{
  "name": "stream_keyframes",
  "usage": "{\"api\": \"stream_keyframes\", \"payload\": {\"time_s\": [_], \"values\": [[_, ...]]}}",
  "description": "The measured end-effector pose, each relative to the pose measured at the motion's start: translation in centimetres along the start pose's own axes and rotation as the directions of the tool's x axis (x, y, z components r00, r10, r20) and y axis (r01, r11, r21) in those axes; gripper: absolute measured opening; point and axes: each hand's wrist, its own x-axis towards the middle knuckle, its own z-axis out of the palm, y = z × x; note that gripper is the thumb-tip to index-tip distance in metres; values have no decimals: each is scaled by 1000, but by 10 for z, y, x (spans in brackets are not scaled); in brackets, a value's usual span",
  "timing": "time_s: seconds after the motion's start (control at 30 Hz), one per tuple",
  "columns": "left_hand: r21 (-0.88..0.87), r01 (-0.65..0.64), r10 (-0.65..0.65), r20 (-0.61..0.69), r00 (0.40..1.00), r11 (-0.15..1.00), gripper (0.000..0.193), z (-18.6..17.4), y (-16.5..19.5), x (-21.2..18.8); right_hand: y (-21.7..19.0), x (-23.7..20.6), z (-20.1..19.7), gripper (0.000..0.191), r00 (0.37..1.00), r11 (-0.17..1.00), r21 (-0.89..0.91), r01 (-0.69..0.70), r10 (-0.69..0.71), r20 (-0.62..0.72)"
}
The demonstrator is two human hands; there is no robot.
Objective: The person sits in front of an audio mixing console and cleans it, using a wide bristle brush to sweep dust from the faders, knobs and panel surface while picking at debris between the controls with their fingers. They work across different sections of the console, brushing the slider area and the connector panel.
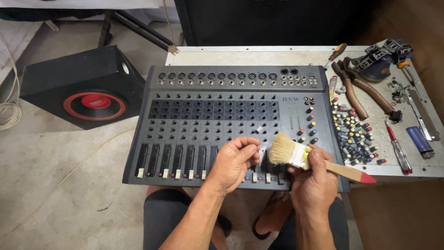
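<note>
Grey mixer: right hand gripping brush; left hand pinching small fader cap. Best kept light, bristles sweeping toward 9 o'clock, clear of loose knobs at 3 o'clock.

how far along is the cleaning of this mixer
Done: most knobs are off the mixer, heaped on the table as loose knobs, with pliers and a screwdriver nearby. In hand: the right hand holds a paintbrush over the fader area, while the left hand pinches a small part. Left: a few coloured knobs and the fader caps remain fitted.
</note>
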Motion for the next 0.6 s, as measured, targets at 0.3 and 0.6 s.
{"api": "stream_keyframes", "payload": {"time_s": [0.3,0.6], "values": [[949,-313,575,266,774,-18,14,38,28,20,6,3,-1,29,999,999,2,-45,45,-30],[890,-177,350,340,873,-421,14,31,43,51,11,-1,6,30,998,996,61,-65,65,0]]}}
